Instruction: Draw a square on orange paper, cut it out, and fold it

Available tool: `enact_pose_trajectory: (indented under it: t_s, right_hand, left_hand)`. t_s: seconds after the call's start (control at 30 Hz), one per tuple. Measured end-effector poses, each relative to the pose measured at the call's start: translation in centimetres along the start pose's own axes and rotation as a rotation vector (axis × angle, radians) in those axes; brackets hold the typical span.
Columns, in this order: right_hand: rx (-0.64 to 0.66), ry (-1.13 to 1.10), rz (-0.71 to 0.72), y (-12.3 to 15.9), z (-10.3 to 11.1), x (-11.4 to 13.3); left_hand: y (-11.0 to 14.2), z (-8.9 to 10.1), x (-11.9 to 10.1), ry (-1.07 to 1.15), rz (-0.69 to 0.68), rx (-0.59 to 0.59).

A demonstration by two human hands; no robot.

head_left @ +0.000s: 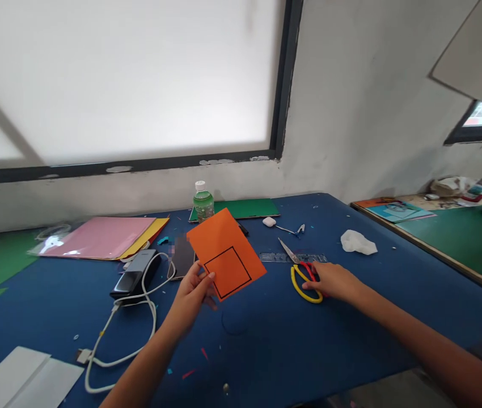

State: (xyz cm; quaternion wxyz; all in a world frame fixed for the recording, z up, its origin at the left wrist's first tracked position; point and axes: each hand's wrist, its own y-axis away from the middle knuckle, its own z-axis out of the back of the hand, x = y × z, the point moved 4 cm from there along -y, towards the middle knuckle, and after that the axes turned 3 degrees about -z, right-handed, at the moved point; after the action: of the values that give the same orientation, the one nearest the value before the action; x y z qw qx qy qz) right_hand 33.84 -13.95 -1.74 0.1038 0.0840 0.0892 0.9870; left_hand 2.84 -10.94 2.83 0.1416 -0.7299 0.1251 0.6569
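Bare left forearm [149, 354] foremost; left hand [193, 293] pinches orange card [226, 256], right hand [333, 280] grips red-and-yellow scissors [296, 262].

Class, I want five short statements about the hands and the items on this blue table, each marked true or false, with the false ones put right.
1. The left hand holds the orange paper. True.
2. The right hand is on the blades of the scissors. False: the right hand is at the handles.
3. The plastic bottle has a white cap. True.
4. Both handles of the scissors are yellow. False: one is red.
5. The crumpled white tissue lies to the right of the scissors in this view. True.
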Motion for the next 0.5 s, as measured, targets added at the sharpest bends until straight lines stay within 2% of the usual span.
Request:
enact_pose_trajectory:
  t_s: [0.13,0.27,0.4,0.5]
  right_hand:
    - [0.052,-0.117,-0.025,-0.8,0.3,-1.3]
    - [0.045,-0.308,-0.026,0.0,0.1,-1.3]
    - [0.090,-0.640,0.122,1.1,-0.6,1.1]
    - [0.144,-0.940,0.255,1.9,-0.6,3.7]
  left_hand:
    - [0.4,-0.2,-0.2,0.072,-0.019,-0.018]
    - [0.5,-0.2,-0.4,0.180,-0.097,-0.127]
    - [0.4,0.4,-1.1,0.256,-0.222,-0.294]
    - [0.6,0.3,-2.2,0.309,-0.219,-0.357]
